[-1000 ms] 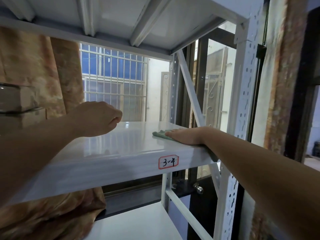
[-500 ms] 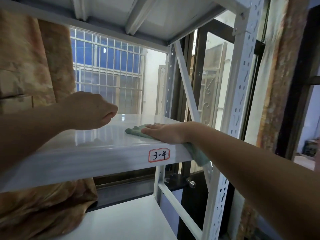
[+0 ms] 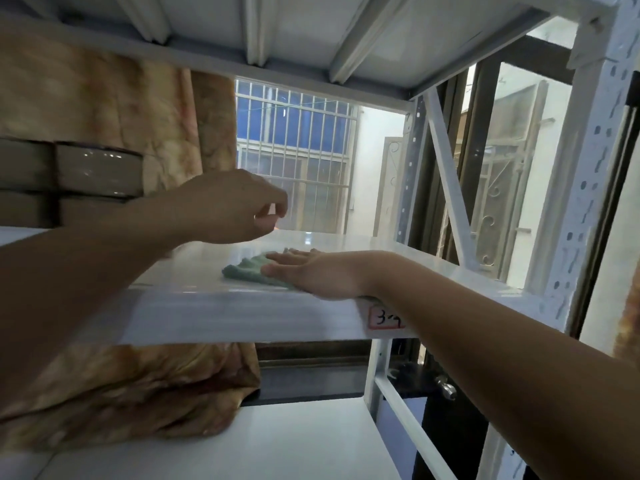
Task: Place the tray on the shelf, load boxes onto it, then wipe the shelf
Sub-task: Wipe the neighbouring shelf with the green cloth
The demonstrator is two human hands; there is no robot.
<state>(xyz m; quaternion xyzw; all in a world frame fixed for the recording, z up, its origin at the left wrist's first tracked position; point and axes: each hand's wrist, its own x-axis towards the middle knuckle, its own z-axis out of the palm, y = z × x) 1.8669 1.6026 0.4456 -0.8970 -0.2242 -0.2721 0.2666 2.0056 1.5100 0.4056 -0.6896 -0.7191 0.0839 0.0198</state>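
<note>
A white metal shelf (image 3: 242, 317) runs across the middle of the view, with a red-framed label reading 3-4 on its front edge. My right hand (image 3: 311, 275) lies flat, palm down, pressing a green cloth (image 3: 247, 270) onto the shelf top near the front edge. My left hand (image 3: 235, 207) hovers above the shelf just left of the cloth, fingers loosely curled with thumb and fingertips close, holding nothing. Stacked cardboard boxes (image 3: 97, 171) stand at the far left of the shelf. No tray shows.
A brown patterned curtain (image 3: 121, 393) hangs behind the boxes and bunches onto the lower shelf (image 3: 242, 441). White perforated uprights (image 3: 571, 209) and a diagonal brace (image 3: 446, 178) stand at the right. The upper shelf's underside (image 3: 311, 32) is overhead. A barred window (image 3: 294, 157) lies behind.
My right hand has slid the green cloth leftward along the shelf. My left hand has loosened from a fist into curled fingers. The camera has turned left, bringing the boxes into view.
</note>
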